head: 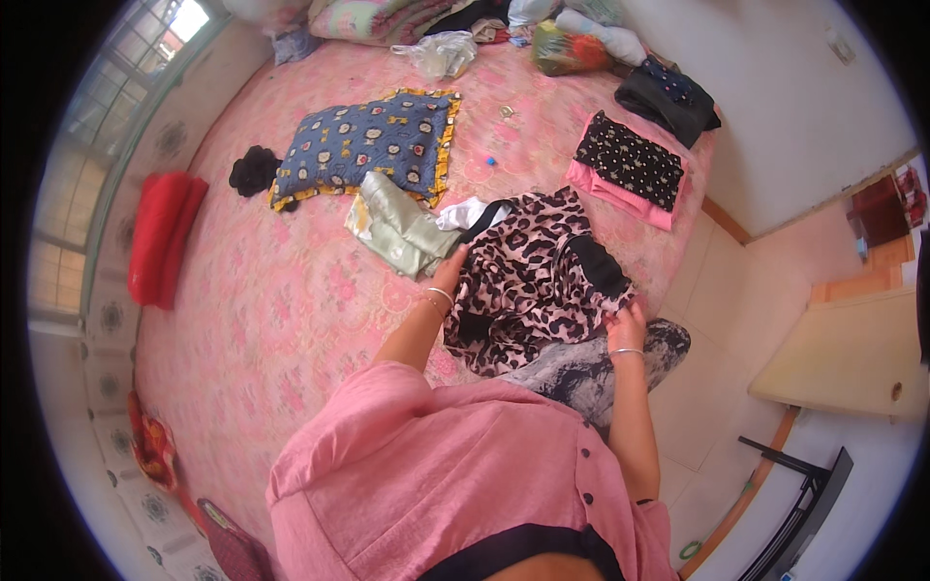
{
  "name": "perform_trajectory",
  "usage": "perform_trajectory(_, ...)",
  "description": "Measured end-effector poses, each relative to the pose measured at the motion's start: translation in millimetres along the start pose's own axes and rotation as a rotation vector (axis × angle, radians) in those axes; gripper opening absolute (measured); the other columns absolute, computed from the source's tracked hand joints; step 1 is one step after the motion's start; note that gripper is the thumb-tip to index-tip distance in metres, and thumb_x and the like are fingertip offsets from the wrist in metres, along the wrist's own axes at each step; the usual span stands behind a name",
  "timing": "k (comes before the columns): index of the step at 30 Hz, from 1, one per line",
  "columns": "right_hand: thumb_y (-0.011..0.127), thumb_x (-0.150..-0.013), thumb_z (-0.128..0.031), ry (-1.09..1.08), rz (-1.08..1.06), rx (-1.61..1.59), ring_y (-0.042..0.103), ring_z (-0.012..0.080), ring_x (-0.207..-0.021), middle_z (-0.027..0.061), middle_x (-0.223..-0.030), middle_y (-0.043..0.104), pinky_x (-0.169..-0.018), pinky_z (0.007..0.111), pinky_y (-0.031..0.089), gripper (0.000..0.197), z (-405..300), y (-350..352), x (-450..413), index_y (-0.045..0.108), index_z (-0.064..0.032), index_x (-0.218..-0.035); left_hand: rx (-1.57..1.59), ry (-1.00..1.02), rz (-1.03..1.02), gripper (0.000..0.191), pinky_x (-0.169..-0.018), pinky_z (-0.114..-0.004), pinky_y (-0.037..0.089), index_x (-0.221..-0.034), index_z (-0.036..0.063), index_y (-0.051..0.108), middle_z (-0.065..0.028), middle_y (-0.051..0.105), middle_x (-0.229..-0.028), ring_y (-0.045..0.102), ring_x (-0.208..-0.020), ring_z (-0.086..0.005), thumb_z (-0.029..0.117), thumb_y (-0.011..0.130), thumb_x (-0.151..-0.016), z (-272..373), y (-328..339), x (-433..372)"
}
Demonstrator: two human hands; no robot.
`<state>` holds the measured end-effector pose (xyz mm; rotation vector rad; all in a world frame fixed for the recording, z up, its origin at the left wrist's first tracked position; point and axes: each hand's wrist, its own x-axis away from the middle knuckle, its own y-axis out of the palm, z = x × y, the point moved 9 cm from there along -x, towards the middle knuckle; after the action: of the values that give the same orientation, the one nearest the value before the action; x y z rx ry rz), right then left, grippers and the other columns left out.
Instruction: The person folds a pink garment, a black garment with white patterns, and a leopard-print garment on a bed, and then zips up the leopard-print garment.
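Note:
A leopard-print garment (pixel 523 283) in pink and black, with black trim, lies rumpled in front of me, partly over my bent leg. My left hand (pixel 449 272) grips its left edge near a black band; some of the fingers are hidden by cloth. At the lower right edge, beside a black patch, my right hand (pixel 626 330) pinches the fabric. Just left of the garment is a folded pale green satin cloth (pixel 403 229), close to my left hand. A white cloth (pixel 462 213) shows between the two.
The bed's pink floral sheet (pixel 290 290) bears a blue patterned pillow (pixel 363 145), a black scrunchie-like item (pixel 254 171) and a red folded cloth (pixel 166 240). Folded black-dotted clothing (pixel 628 156) lies right, near the bed edge. Bags and bedding (pixel 385 18) line the far side.

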<state>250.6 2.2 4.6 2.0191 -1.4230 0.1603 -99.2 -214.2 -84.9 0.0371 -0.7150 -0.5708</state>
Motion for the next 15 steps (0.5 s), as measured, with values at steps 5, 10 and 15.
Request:
perform_trajectory(5, 0.052, -0.087, -0.005, 0.028, -0.005, 0.020, 0.053, 0.0140, -0.079, 0.0007, -0.099, 0.061, -0.075, 0.030, 0.046, 0.030, -1.5, 1.1, 2.5, 0.055, -0.0138, -0.116, -0.605, 0.125, -0.066, 0.045, -0.081, -0.028, 0.048, -0.116, 0.0029, 0.062, -0.0028, 0.066, -0.102, 0.059, -0.089, -0.0122, 0.030, 0.072, -0.082, 22.4, 12.2, 92.0)
perform_trajectory(10, 0.048, -0.085, -0.002, 0.021, 0.018, 0.025, 0.055, 0.0131, -0.066, 0.0009, -0.086, 0.059, -0.063, 0.029, 0.050, 0.020, -2.8, 14.4, 2.8, 0.057, -0.0110, -0.099, -0.532, 0.066, 0.001, 0.043, -0.077, -0.030, 0.050, -0.115, 0.0039, 0.062, -0.0084, 0.068, -0.100, 0.063, -0.088, -0.0165, 0.026, 0.073, -0.079, -50.8, -18.4, 116.1)
perform_trajectory(15, 0.048, -0.085, 0.001, 0.033, -0.152, -0.002, 0.054, 0.0110, -0.061, 0.0030, -0.083, 0.058, -0.065, 0.031, 0.054, 0.021, -32.0, 78.8, 16.9, 0.056, -0.0045, -0.104, -0.472, 0.233, 0.098, 0.041, -0.084, -0.033, 0.048, -0.116, 0.0020, 0.060, -0.0122, 0.068, -0.106, 0.064, -0.096, -0.0223, 0.024, 0.068, -0.083, -75.1, -27.5, 77.9)
